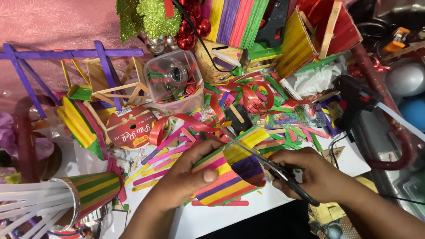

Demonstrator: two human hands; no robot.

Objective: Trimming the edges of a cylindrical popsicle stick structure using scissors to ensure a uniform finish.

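Note:
My left hand [188,177] grips a curved piece made of glued coloured craft sticks [230,179], striped pink, yellow, purple and green, with my thumb on its outer face. My right hand [310,172] holds black-handled scissors [270,166]. Their blades point up and left across the top edge of the stick piece. A red curled ribbon [177,121] lies just beyond my left hand.
Loose coloured sticks [287,128] litter the white table [212,219]. A clear plastic tub [175,79], a ribbon spool [130,128], a black glue gun [354,99], a purple stick frame [66,55] and a striped stick cup [95,190] stand around.

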